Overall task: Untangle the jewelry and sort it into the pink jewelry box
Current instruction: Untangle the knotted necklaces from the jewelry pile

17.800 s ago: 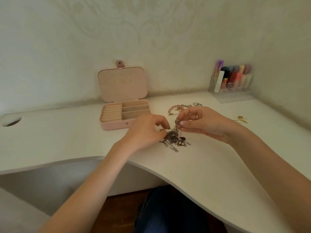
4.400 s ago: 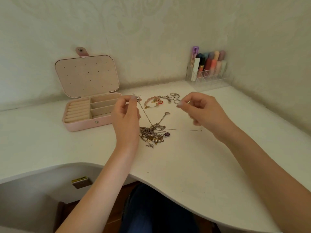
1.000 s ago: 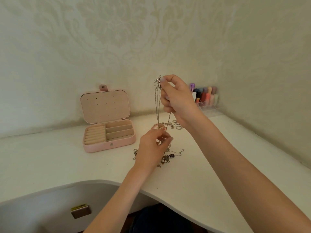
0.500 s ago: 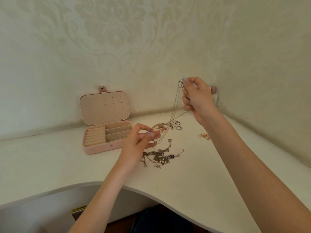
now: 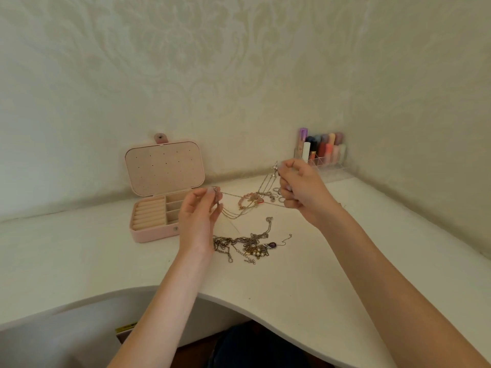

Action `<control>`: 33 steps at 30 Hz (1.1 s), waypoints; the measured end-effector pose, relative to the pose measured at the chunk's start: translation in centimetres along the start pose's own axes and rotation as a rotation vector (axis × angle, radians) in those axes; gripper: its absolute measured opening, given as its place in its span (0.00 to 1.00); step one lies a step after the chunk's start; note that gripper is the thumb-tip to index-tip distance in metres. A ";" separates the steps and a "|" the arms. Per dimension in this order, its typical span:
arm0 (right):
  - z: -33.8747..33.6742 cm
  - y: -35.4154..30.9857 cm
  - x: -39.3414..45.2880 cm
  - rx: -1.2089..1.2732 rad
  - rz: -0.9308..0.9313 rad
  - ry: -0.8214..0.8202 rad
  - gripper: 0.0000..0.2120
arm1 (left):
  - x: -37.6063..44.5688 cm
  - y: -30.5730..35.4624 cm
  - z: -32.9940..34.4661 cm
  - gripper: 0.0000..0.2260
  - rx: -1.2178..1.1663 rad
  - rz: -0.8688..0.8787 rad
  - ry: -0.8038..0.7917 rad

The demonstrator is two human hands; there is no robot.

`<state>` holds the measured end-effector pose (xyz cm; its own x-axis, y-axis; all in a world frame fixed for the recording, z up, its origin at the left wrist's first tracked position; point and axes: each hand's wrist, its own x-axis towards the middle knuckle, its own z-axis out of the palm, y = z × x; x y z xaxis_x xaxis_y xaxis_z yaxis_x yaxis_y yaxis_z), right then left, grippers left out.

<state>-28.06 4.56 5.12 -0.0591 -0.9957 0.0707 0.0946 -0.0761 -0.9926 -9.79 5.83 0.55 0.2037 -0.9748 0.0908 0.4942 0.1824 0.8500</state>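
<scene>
A thin silver chain necklace (image 5: 266, 183) is stretched in the air between my two hands. My left hand (image 5: 199, 218) pinches one part of it near the pink jewelry box (image 5: 156, 229), which stands with its lid up. My right hand (image 5: 303, 193) pinches the clasp end higher up, to the right. A tangled pile of chains (image 5: 245, 244) with a purple pendant and pearls lies on the white desk (image 5: 305, 282) below my hands. A pink bead bracelet (image 5: 248, 200) and some rings (image 5: 278, 195) lie behind.
A clear organizer (image 5: 322, 155) with lipsticks and tubes stands in the back right corner against the wall. The desk's curved front edge runs below my forearms.
My right hand has come down from high up, and my left hand has moved left toward the box. The chain now runs nearly level between them.
</scene>
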 end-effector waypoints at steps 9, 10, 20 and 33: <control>0.2 0.4 -0.7 0.162 -0.100 0.018 0.07 | 1.0 -0.4 -0.6 0.07 0.308 0.238 0.214; -0.1 0.2 -0.6 0.303 -0.124 0.020 0.08 | 1.0 -0.4 -0.9 0.08 0.347 0.259 0.223; -0.6 2.6 -1.0 -0.421 0.169 -0.009 0.03 | 0.3 0.1 0.6 0.05 0.343 0.212 -0.041; 1.9 1.6 -2.3 -0.356 -0.293 -0.081 0.07 | -0.4 -0.6 1.7 0.04 0.378 0.088 -0.294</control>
<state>-25.87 6.62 3.52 0.0464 -0.9368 0.3469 -0.2623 -0.3465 -0.9006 -11.59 5.87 0.88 -0.0436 -0.9627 0.2670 0.1332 0.2593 0.9566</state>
